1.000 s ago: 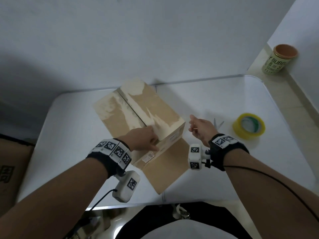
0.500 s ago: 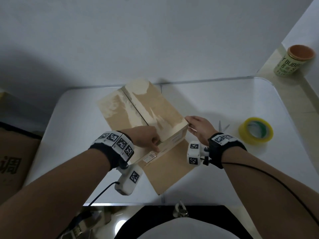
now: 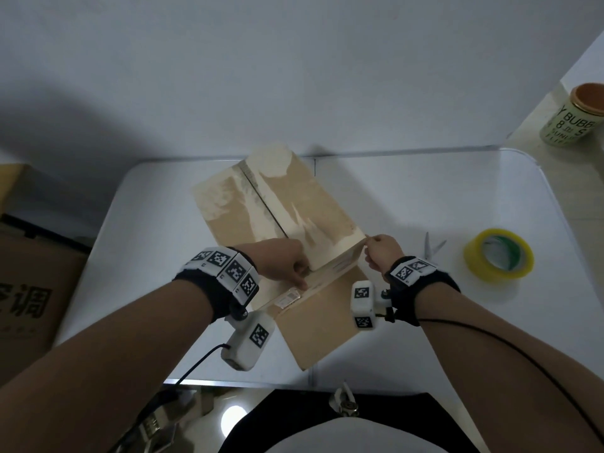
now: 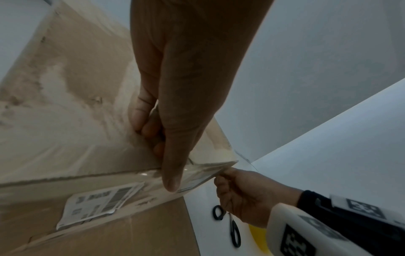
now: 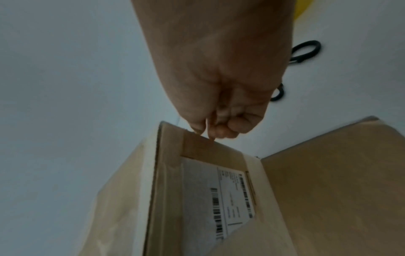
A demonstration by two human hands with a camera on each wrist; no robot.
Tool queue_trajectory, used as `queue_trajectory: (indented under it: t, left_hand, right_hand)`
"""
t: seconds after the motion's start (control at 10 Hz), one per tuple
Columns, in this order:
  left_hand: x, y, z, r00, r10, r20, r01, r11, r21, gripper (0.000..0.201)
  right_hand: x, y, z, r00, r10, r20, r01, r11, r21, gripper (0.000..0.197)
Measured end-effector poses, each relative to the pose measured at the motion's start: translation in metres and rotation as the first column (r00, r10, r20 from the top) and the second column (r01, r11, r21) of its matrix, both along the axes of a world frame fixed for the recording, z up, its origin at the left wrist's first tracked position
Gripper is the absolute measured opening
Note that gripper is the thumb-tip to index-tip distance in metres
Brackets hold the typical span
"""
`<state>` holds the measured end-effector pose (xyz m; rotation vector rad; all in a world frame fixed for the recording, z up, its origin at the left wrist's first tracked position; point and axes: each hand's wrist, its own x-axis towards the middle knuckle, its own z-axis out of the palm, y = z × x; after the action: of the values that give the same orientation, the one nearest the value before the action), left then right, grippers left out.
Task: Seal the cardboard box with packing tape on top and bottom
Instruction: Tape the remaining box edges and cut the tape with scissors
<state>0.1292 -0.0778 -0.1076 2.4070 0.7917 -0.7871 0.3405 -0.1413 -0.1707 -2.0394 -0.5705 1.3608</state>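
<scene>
A cardboard box (image 3: 294,204) stands on the white table (image 3: 425,197), its top flaps closed along a middle seam. My left hand (image 3: 302,273) lies on the near top edge. Its fingers are curled on the top and its thumb (image 4: 173,181) presses down the near side, holding one end of a clear tape strip (image 4: 201,171). My right hand (image 3: 369,246) pinches the strip's other end at the near right corner (image 5: 208,136). A yellow-cored tape roll (image 3: 498,258) lies to the right of the box.
Scissors (image 3: 431,248) lie between my right hand and the roll. One box flap (image 3: 320,322) lies open on the table towards me, below a shipping label (image 3: 287,295). A large carton (image 3: 29,273) stands left of the table, and a can (image 3: 572,116) at the far right.
My right hand moved left from beside the box to its near right corner and now pinches the tape there. The left hand stayed on the near edge.
</scene>
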Motion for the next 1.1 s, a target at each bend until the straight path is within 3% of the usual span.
queue_trajectory:
  t: [0.1,0.2,0.3,0.4,0.5,0.6,0.7,0.8,0.9,1.0,1.1]
  left_hand:
    - [-0.001,0.000,-0.001,1.000,0.004,0.007,-0.004,1.000,-0.006,0.040]
    - [-0.002,0.001,-0.002,1.000,0.015,0.006,-0.014,1.000,-0.008,0.040]
    - [-0.002,0.001,-0.002,0.999,0.031,0.012,-0.031,0.999,-0.013,0.042]
    - [-0.002,0.002,-0.004,0.999,0.041,0.029,-0.041,0.999,-0.014,0.046]
    - [-0.002,0.002,-0.004,0.999,0.043,0.029,-0.042,0.999,-0.004,0.045]
    - [-0.003,0.000,-0.004,0.999,-0.005,0.045,0.003,0.999,0.037,0.040]
    - [-0.005,-0.003,-0.005,0.998,0.012,0.056,-0.014,0.999,0.049,0.041]
    - [-0.006,-0.004,0.002,0.990,0.094,0.101,-0.094,0.996,-0.010,0.046]
    - [-0.012,0.003,0.019,0.928,0.322,0.189,-0.296,0.943,-0.152,0.047]
    - [-0.032,0.030,0.026,0.779,0.511,0.363,-0.544,0.839,-0.015,0.025]
    - [-0.063,0.056,0.021,0.665,0.634,0.393,-0.743,0.613,0.269,0.036]
  right_hand:
    - [0.000,-0.001,0.009,0.999,0.038,-0.021,-0.038,0.999,0.008,0.035]
    - [0.001,0.004,0.020,0.947,0.212,0.243,-0.233,0.971,0.062,0.037]
    - [0.001,0.011,0.032,0.849,0.337,0.408,-0.386,0.921,0.043,0.038]
    - [-0.003,0.018,0.050,0.730,0.430,0.531,-0.456,0.885,-0.090,0.040]
    - [-0.013,0.022,0.066,0.638,0.450,0.625,-0.446,0.877,-0.177,0.039]
    - [-0.029,0.021,0.076,0.557,0.548,0.623,-0.500,0.821,-0.275,0.035]
    - [-0.031,0.019,0.079,0.571,0.590,0.570,-0.548,0.792,-0.270,0.035]
    - [-0.020,0.015,0.076,0.656,0.620,0.430,-0.593,0.776,-0.214,0.041]
    - [-0.012,0.004,0.066,0.783,0.541,0.306,-0.496,0.841,-0.217,0.063]
    - [-0.016,-0.005,0.052,0.908,0.378,0.180,-0.344,0.919,-0.193,0.068]
    - [-0.027,0.001,0.043,0.968,0.228,0.104,-0.220,0.972,-0.087,0.063]
